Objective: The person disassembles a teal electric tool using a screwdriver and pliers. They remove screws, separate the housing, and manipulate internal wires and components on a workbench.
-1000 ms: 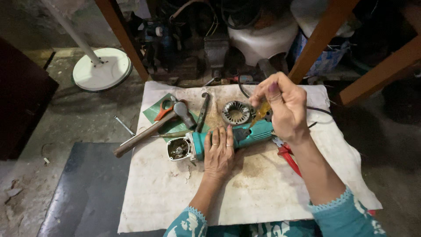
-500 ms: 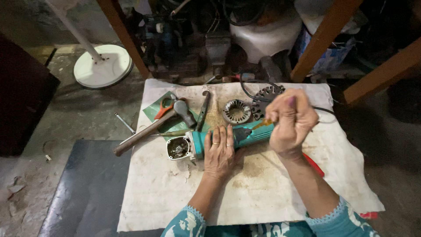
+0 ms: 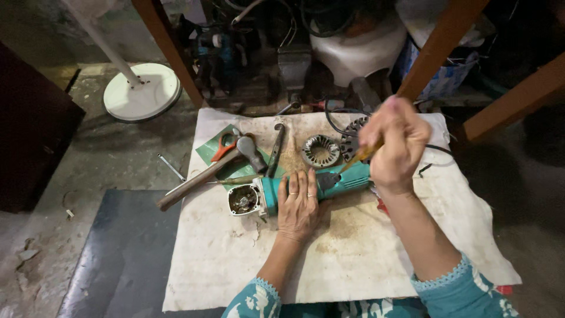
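Teal plastic is showing under the left hand, which is lying flat, fingers spread slightly, pressing down on the body of one angle grinder; two rings are sitting on its fingers. The grinder is lying on its side across the middle of a stained white cloth, its open grey gear head pointing to the left.

The right hand is hovering just above the grinder's rear end, curled tightly around one yellowish-handled tool, seemingly a screwdriver, whose tip is slanting down towards the grinder's body.

Just beyond the grinder, two round metal motor parts are lying side by side: one ring-shaped stator in plain view, and one darker finned part partly hidden behind the right hand. One black cable is curling past them.

To the left, one hammer is resting diagonally, its handle reaching off the cloth's edge, beside one pair of orange-handled scissors on a green sheet. One dark wrench is lying next to the hammer's head. Something red is peeking out beneath the right forearm; what it is cannot be told.

Off the cloth, one white round stand base is sitting on the concrete floor.
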